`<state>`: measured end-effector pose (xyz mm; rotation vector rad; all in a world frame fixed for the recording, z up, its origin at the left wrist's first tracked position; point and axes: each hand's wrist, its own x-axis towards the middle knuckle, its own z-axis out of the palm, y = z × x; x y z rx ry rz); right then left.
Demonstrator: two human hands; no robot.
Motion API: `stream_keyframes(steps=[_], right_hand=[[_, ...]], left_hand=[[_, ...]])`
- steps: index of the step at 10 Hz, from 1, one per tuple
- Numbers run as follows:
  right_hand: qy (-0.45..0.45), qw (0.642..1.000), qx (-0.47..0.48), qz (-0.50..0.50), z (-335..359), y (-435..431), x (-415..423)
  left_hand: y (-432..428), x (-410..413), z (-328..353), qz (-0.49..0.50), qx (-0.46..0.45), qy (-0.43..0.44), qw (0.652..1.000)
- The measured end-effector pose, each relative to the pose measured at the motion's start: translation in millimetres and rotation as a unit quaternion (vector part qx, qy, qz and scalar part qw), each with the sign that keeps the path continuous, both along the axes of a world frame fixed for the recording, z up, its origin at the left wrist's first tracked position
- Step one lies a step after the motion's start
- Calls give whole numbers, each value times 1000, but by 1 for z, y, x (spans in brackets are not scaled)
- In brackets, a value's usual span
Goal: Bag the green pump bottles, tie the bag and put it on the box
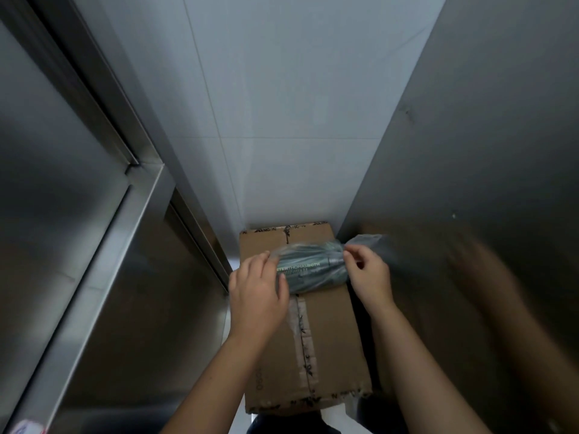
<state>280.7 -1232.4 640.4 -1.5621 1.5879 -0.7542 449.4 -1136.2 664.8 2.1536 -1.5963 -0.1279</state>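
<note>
Currently the bag of bottles lies across the box, left hand resting loosely on its end, right hand pinching the neck; best cinched tight before release.

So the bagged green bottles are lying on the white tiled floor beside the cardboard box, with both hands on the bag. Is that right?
Not quite. In the head view the bag of green bottles lies on top of the cardboard box, across its far end, not on the floor. The rest holds: the left hand rests on one end and the right hand pinches the gathered neck at the other.
</note>
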Motion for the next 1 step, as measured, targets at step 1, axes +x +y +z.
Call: stream_keyframes(steps=[1], right_hand=[[91, 995, -31, 34, 7, 7, 7]], left_hand=[[5, 6, -4, -1, -6, -17, 1000]])
